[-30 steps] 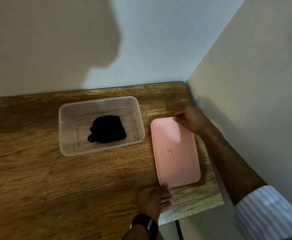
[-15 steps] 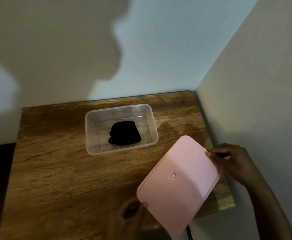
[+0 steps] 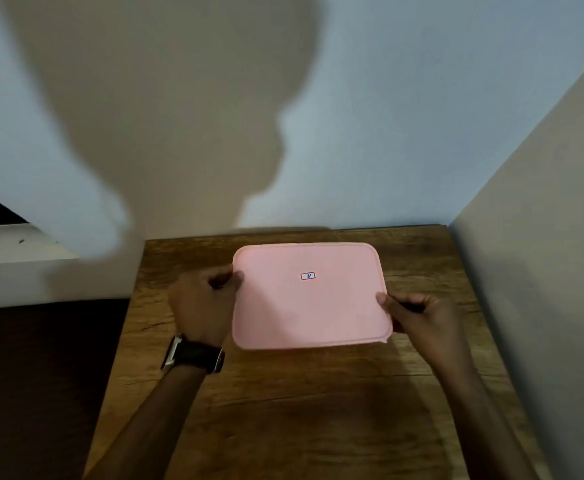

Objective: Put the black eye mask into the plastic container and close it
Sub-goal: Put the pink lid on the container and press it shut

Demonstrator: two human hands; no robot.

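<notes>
Wooden table (image 3: 283, 410) bare in near part. Pink lid (image 3: 309, 296) held level further back, left hand (image 3: 202, 304) gripping left edge, right hand (image 3: 422, 322) pinching right edge near corner. Lid, half a second ago tilted at table's right, now carried over container, which is hidden beneath. Eye mask, last seen inside, now covered. Seating not confirmed; pressing down judged remaining.

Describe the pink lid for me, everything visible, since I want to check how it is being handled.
The pink lid is a flat rounded rectangle, matte plastic by its look, with a raised rim and a small red-framed label near its centre. It lies about level over the wooden table, long side across the view. The left hand grips its left edge and the right hand its right edge. A small tab juts from its near right corner. Whatever is beneath is hidden.
</notes>
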